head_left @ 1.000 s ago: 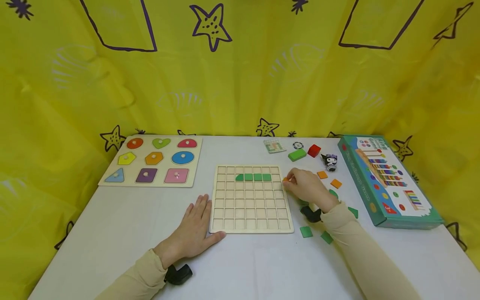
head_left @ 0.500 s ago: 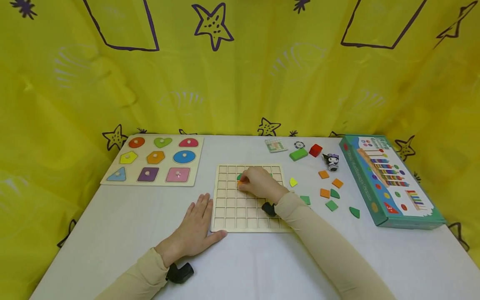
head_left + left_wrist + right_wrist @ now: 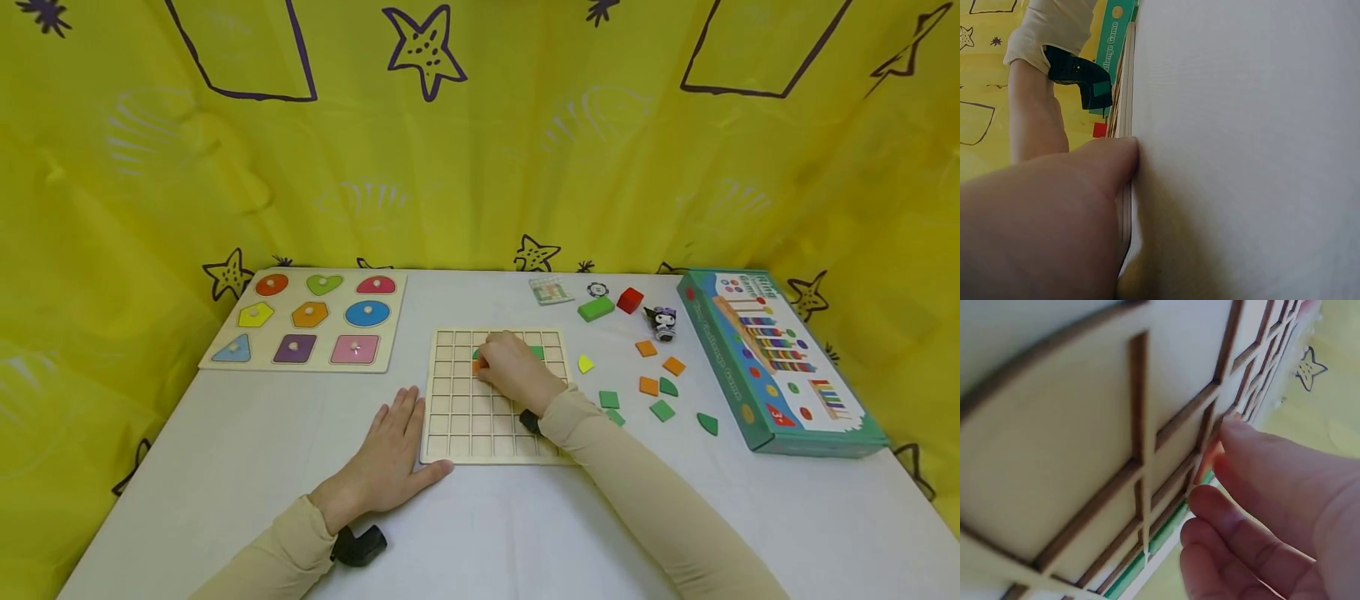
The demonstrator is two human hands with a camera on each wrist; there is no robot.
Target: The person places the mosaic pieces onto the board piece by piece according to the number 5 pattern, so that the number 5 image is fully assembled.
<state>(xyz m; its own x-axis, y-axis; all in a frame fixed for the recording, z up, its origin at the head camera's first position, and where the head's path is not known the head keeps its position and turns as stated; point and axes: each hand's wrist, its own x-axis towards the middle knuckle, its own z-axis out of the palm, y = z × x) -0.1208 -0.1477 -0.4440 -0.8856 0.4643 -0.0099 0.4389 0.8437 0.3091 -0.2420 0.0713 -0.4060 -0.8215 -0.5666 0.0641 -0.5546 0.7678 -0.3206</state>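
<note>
Currently, head view: an orange tile (image 3: pixel 477 365) is being pinched by the right hand (image 3: pixel 516 363) and lowered into a cell of the grid board (image 3: pixel 501 433), just below the left end of the green row (image 3: pixel 536 352) that is mostly hidden under the hand. The left hand (image 3: pixel 390 460) is being kept flat, fingers relaxed, against the board's near-left edge. Judgement: the tile should be squared to the cell walls before being pressed, with the board being braced so it is not being shoved. Loose pieces to the right of the right hand are being counted: three orange, four green, one yellow, though overlap may be hiding more.

Left wrist view: the left thumb (image 3: pixel 1116 164) is being pressed against the board edge; nothing is being held.

Right wrist view: the tile (image 3: pixel 1210 459) is being gripped between thumb and fingertips (image 3: pixel 1207 503) at a cell wall; seating cannot be confirmed.
</note>
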